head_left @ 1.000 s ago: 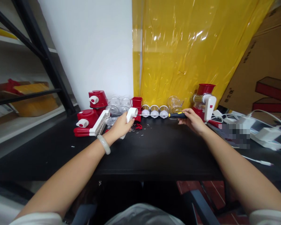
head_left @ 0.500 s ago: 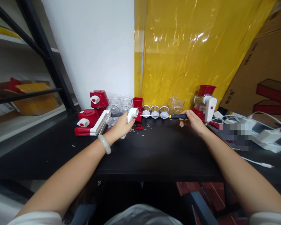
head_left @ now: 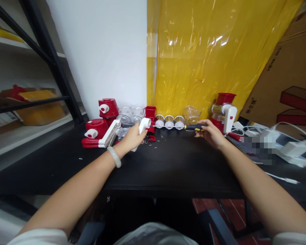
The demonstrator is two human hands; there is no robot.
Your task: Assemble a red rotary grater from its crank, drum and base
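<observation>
My left hand is closed around a white plastic part with a round, hollow end facing right. My right hand has its fingers around the back of a screwdriver with a black-and-yellow handle. Its long thin shaft lies level, and the tip meets the round end of the white part; whether it sits in a screw is hidden. Below the left hand, small screws and a small red piece lie scattered on the black table.
Red housings and white crank arms with red grips stand left. Behind are clear plastic parts, a red hopper and three grater drums. An assembled rotary grater and white cables are on the right.
The fingers of my right hand have shifted and loosened slightly on the screwdriver handle. My left hand and the white part stay nearly in place.
</observation>
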